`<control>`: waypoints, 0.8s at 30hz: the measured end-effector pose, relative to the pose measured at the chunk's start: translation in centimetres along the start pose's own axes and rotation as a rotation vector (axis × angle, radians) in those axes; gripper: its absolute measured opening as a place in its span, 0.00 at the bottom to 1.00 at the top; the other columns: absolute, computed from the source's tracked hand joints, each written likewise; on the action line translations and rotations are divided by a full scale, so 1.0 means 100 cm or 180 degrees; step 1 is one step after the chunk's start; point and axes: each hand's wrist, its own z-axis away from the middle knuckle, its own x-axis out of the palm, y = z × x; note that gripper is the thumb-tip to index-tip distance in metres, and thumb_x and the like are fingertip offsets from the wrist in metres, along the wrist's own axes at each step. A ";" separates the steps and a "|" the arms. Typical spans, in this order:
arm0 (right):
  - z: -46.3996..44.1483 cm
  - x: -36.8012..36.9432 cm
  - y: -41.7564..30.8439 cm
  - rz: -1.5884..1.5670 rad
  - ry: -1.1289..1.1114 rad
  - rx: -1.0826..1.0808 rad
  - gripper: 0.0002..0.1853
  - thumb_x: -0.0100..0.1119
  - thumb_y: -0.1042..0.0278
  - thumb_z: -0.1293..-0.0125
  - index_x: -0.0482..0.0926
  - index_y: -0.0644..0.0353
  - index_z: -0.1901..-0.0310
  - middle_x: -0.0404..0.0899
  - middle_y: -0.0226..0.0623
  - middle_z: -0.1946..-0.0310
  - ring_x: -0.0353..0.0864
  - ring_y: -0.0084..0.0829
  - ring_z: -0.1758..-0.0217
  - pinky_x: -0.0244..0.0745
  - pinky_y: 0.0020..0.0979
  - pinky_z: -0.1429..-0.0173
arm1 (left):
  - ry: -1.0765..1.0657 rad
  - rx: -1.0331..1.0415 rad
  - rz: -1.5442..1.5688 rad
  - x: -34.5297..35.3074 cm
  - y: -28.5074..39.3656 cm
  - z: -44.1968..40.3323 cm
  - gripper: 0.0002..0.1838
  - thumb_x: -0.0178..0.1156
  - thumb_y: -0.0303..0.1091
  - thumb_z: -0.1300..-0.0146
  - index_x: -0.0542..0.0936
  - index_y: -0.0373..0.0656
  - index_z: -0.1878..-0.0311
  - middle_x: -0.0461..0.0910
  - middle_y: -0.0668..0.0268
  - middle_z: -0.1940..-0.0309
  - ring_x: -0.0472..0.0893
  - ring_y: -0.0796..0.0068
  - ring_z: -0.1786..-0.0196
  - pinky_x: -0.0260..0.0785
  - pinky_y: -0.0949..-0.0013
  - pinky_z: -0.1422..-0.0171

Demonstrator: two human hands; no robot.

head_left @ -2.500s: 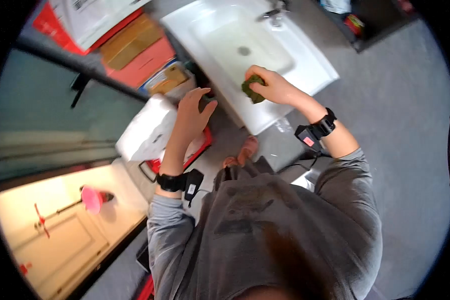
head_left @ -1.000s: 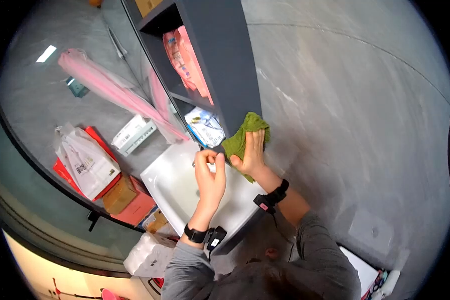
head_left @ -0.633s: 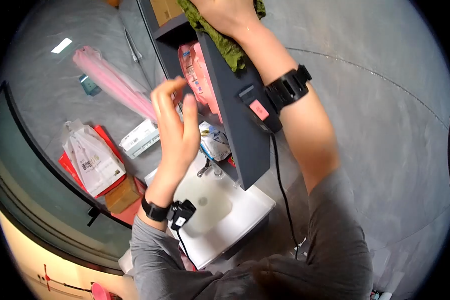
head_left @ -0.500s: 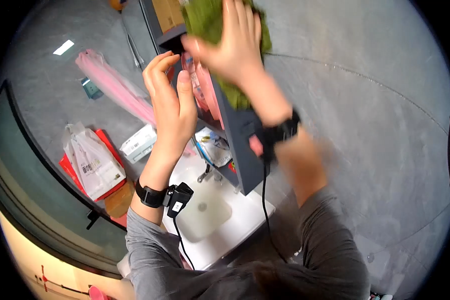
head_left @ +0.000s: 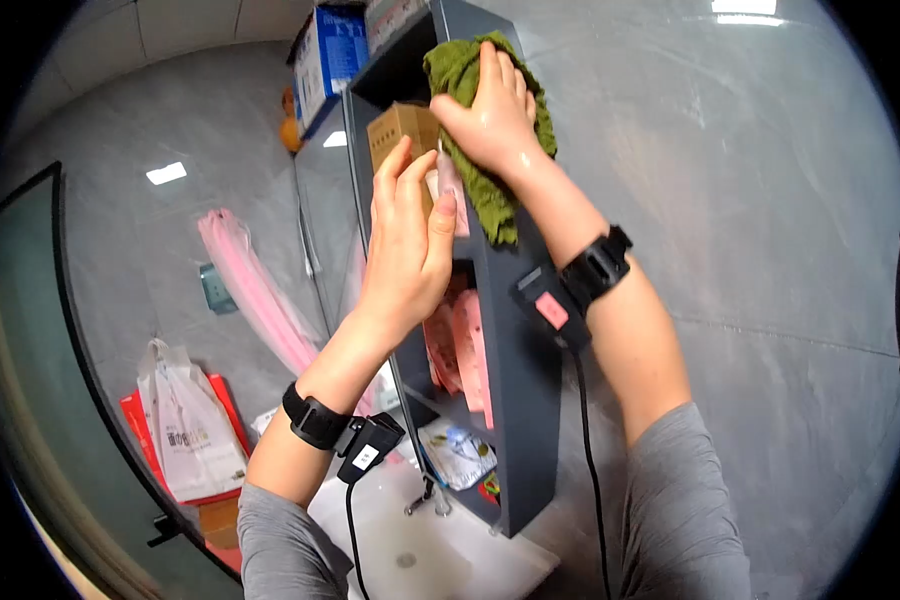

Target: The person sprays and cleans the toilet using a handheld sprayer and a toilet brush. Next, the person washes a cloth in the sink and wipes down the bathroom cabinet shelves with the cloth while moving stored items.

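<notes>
A crumpled green cloth (head_left: 492, 200) lies against the outer side of a grey wall cabinet (head_left: 530, 400). My right hand (head_left: 495, 120) holds the cloth there, its palm pressed on it, fingers stretched upward and thumb toward the cabinet's front edge. My left hand (head_left: 407, 240) is raised in front of the cabinet's open shelves, open, with fingers slightly bent and nothing visible in it. Whether it touches the cabinet's mirror door (head_left: 327, 190) I cannot tell. Behind the left hand, a brown cardboard box (head_left: 402, 132) and pink packages (head_left: 470, 350) stand on the shelves.
Below the cabinet is a white washbasin (head_left: 440, 540) with a metal tap (head_left: 425, 497). A blue box (head_left: 328, 62) sits on top. Pink sheer fabric (head_left: 255, 290) and a white plastic bag (head_left: 188, 430) hang at the left, near a glass door (head_left: 30, 330). Cables trail from both wrist straps.
My view has tilted up, showing more of the cabinet's top. The right hand, blurred before, is now sharp on the cloth at the cabinet's side. The left hand stays raised in front of the shelves.
</notes>
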 end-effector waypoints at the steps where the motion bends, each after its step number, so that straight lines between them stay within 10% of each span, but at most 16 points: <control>1: -0.020 0.006 0.002 0.0013 0.0040 0.0034 0.44 0.53 0.50 0.57 0.48 0.65 0.40 0.50 0.50 0.40 0.46 0.48 0.36 0.37 0.51 0.36 | -0.0156 -0.0027 -0.0050 -0.002 -0.006 -0.007 0.21 0.39 0.38 0.35 0.60 0.33 0.45 0.54 0.50 0.42 0.55 0.56 0.38 0.47 0.63 0.36; 5: -0.091 0.016 0.009 -0.0013 -0.0010 0.0131 0.46 0.51 0.45 0.57 0.47 0.60 0.38 0.49 0.47 0.39 0.43 0.45 0.34 0.35 0.50 0.35 | -0.0123 0.0020 -0.0028 0.000 -0.030 -0.028 0.19 0.39 0.38 0.35 0.63 0.34 0.47 0.57 0.51 0.43 0.57 0.57 0.39 0.48 0.64 0.37; 7: -0.118 0.005 0.006 -0.0096 -0.0164 0.0023 0.35 0.52 0.42 0.56 0.69 0.61 0.49 0.70 0.50 0.52 0.64 0.44 0.44 0.57 0.35 0.42 | -0.0017 0.0000 0.0035 0.001 -0.037 -0.035 0.18 0.39 0.37 0.36 0.65 0.34 0.49 0.57 0.51 0.43 0.58 0.57 0.39 0.49 0.64 0.38; 10: -0.142 -0.001 0.010 -0.0684 -0.0719 0.0060 0.33 0.49 0.40 0.54 0.73 0.64 0.56 0.74 0.52 0.60 0.71 0.47 0.52 0.62 0.34 0.47 | 0.0116 0.0052 0.0077 0.000 -0.045 -0.043 0.17 0.42 0.39 0.37 0.66 0.36 0.52 0.58 0.49 0.45 0.60 0.52 0.42 0.53 0.60 0.40; 24: -0.149 0.032 -0.058 0.3184 -0.0781 -0.0740 0.13 0.57 0.59 0.51 0.78 0.57 0.65 0.78 0.39 0.66 0.77 0.36 0.59 0.71 0.35 0.59 | 0.0461 -0.0123 -0.0248 -0.026 -0.094 -0.045 0.15 0.42 0.36 0.38 0.66 0.34 0.54 0.60 0.47 0.47 0.63 0.48 0.45 0.55 0.58 0.42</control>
